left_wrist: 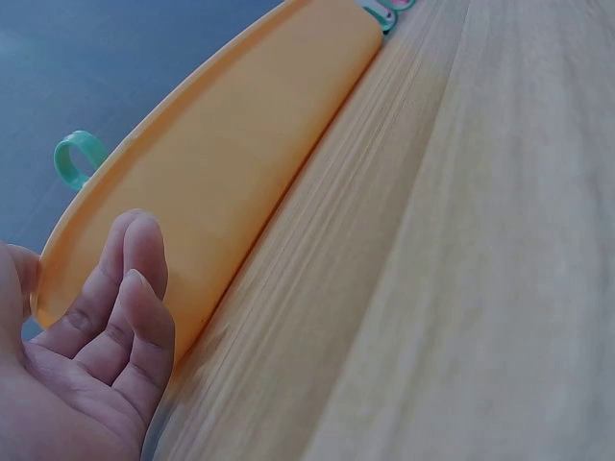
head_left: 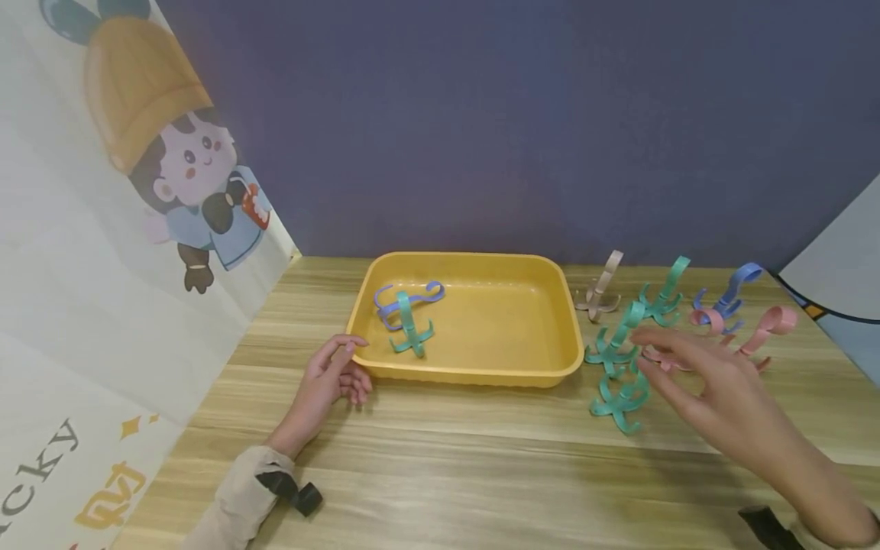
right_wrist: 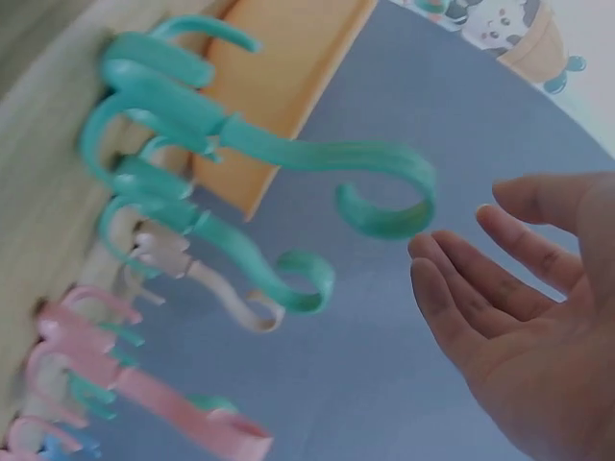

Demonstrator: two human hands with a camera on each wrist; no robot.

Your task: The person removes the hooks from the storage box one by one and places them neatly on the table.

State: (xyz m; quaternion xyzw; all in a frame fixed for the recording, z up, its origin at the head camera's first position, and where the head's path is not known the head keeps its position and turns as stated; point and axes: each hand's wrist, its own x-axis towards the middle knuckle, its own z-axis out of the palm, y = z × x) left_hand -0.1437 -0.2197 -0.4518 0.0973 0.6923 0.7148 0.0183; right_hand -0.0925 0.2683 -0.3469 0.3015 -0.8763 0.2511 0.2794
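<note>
My left hand point(head_left: 331, 373) is at the near left corner of a yellow plastic tray point(head_left: 474, 376), holding its rim between thumb and forefinger. The other fingers point(left_wrist: 144, 252) curl loosely outside the tray wall. A purple-blue hook hanger point(head_left: 412, 302) and a green hook hanger point(head_left: 410, 328) lie inside the tray. My right hand point(head_left: 715, 378) hovers at the right with fingers apart and nothing between them. Just beyond its fingertips in the right wrist view curls the top of a green hook hanger point(right_wrist: 332, 156), with a gap between.
Right of the tray stand more multi-pronged hook hangers: several green, one beige point(head_left: 605, 283), one blue point(head_left: 734, 290) and pink ones point(head_left: 766, 327). All rest on a wood-grain table point(head_left: 440, 458). A dark blue wall point(head_left: 536, 130) rises behind; a printed white sheet point(head_left: 69, 252) hangs left.
</note>
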